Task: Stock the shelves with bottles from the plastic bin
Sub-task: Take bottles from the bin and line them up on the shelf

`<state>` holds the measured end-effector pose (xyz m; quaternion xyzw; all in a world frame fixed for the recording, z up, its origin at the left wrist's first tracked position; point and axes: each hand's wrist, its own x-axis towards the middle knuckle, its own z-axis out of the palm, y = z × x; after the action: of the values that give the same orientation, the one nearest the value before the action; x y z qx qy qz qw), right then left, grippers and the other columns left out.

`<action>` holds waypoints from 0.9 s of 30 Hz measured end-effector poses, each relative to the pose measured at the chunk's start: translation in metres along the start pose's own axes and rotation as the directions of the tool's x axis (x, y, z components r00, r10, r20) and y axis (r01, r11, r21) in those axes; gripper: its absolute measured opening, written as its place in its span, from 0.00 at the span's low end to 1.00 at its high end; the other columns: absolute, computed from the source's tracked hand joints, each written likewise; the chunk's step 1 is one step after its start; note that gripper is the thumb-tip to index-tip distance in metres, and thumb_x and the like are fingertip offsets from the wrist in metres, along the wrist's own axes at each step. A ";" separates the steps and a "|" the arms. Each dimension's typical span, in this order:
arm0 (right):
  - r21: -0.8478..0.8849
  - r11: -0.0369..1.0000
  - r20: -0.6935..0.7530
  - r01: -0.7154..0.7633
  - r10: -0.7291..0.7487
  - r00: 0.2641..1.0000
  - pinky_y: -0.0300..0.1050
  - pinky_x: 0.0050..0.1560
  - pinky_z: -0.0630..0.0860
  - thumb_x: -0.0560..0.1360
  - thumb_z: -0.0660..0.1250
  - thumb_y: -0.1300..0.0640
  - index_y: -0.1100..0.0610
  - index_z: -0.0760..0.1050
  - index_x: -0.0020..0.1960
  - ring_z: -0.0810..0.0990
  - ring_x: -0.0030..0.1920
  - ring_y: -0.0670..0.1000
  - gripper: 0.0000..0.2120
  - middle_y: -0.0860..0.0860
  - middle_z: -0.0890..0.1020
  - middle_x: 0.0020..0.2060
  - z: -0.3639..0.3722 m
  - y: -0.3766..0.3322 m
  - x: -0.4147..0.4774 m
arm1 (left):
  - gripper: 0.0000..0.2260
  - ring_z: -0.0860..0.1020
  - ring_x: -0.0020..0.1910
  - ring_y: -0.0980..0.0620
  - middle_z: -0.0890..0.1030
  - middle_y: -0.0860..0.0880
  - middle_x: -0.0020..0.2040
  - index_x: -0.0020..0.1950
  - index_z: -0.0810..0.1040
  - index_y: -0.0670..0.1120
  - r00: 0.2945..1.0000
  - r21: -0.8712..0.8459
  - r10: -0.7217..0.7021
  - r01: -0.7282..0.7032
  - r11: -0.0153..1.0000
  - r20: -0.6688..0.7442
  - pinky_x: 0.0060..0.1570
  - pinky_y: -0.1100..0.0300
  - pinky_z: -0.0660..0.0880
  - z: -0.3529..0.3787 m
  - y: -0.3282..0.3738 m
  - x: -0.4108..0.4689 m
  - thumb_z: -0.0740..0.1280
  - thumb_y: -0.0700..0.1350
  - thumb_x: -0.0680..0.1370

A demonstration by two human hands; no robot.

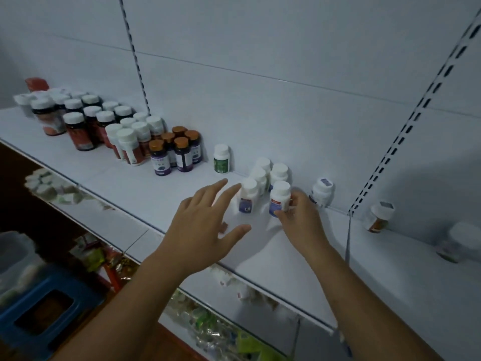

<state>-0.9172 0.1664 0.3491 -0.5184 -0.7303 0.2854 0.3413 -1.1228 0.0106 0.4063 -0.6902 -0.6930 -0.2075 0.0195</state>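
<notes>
**Seating a Bottle at the Front of Its Group**

The right hand (299, 217) pinches a white bottle with a blue label (279, 199), with thumb and fingers curled round its lower body. The bottle stands upright on the shelf (156, 194), at the front right of a small group of like white bottles (263, 170). The low grip leaves the cap free. It probably lets the base sit flat and the label face outward.

The left hand (203, 222) holds nothing, and its fingers are straight and spread. Its forefinger lies just beside the neighbouring front bottle (248, 196); contact cannot be confirmed. This position likely steadies the neighbour against tipping while the gripped bottle is aligned.

The group stands against the back panel (260, 113), which appears to keep the rows square. Stock is sorted by kind: the green-label bottle (221, 158), the brown-capped purple bottles (177, 149) and the dark bottles with white caps (78, 121) stand apart to the left.

A translucent container (13, 254) at lower left may be the bin, but it is blurred.
</notes>
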 end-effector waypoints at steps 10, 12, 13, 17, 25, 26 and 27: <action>-0.052 0.999 0.024 -0.008 0.009 1.000 0.35 0.44 0.73 0.76 0.76 0.59 0.55 0.75 0.56 0.78 0.44 0.41 0.13 0.41 0.77 0.44 0.017 0.008 0.030 | 0.39 0.63 0.81 0.51 0.62 0.54 0.84 0.85 0.55 0.56 0.999 0.024 0.033 -0.034 0.999 0.032 0.75 0.48 0.67 0.015 -0.026 0.049 0.56 0.74 0.79; -0.065 0.998 0.015 -0.023 0.024 1.000 0.45 0.47 0.78 0.76 0.77 0.58 0.56 0.77 0.57 0.82 0.47 0.48 0.13 0.47 0.80 0.47 0.018 0.011 0.032 | 0.38 0.63 0.80 0.51 0.63 0.55 0.83 0.85 0.55 0.57 0.998 0.008 0.048 -0.048 0.999 0.040 0.74 0.48 0.68 0.019 -0.028 0.055 0.57 0.73 0.79; -0.072 0.997 0.013 -0.032 0.033 0.999 0.49 0.48 0.80 0.76 0.77 0.57 0.56 0.77 0.57 0.83 0.48 0.51 0.13 0.49 0.81 0.48 0.018 0.010 0.032 | 0.38 0.63 0.80 0.52 0.63 0.55 0.83 0.85 0.55 0.57 0.997 -0.001 0.060 -0.060 0.998 0.041 0.74 0.48 0.68 0.021 -0.030 0.058 0.58 0.73 0.79; -0.087 0.994 0.004 -0.061 0.062 0.998 0.50 0.49 0.80 0.76 0.77 0.56 0.56 0.77 0.57 0.83 0.49 0.53 0.14 0.49 0.81 0.49 0.020 0.005 0.029 | 0.38 0.63 0.80 0.53 0.63 0.56 0.83 0.84 0.55 0.58 0.993 -0.035 0.106 -0.105 0.994 0.051 0.74 0.50 0.67 0.025 -0.035 0.066 0.58 0.73 0.79; -0.170 0.985 -0.110 -0.009 -0.010 0.994 0.53 0.62 0.77 0.76 0.76 0.49 0.51 0.64 0.78 0.76 0.66 0.54 0.36 0.51 0.73 0.69 -0.011 -0.048 -0.007 | 0.37 0.65 0.79 0.52 0.65 0.56 0.81 0.84 0.58 0.57 0.992 -0.057 0.121 -0.120 0.991 0.021 0.72 0.49 0.69 0.008 -0.061 0.071 0.56 0.74 0.79; -0.198 0.979 -0.139 0.040 -0.068 0.988 0.53 0.62 0.76 0.76 0.76 0.48 0.49 0.63 0.78 0.74 0.67 0.53 0.35 0.50 0.72 0.69 -0.013 -0.066 -0.011 | 0.37 0.65 0.79 0.52 0.65 0.56 0.81 0.84 0.58 0.57 0.993 -0.045 0.117 -0.116 0.992 0.009 0.73 0.48 0.69 0.002 -0.069 0.069 0.56 0.74 0.79; -0.211 0.973 -0.148 0.094 -0.126 0.981 0.52 0.61 0.76 0.77 0.75 0.48 0.48 0.64 0.78 0.74 0.66 0.52 0.34 0.49 0.73 0.68 -0.013 -0.087 -0.014 | 0.37 0.65 0.79 0.52 0.65 0.56 0.81 0.84 0.58 0.57 0.994 -0.034 0.109 -0.109 0.993 -0.007 0.73 0.48 0.69 -0.005 -0.078 0.067 0.57 0.73 0.79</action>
<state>-0.9526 0.1280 0.4212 -0.5303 -0.7534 0.1475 0.3598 -1.2025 0.0752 0.4114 -0.7266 -0.6506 -0.2200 0.0207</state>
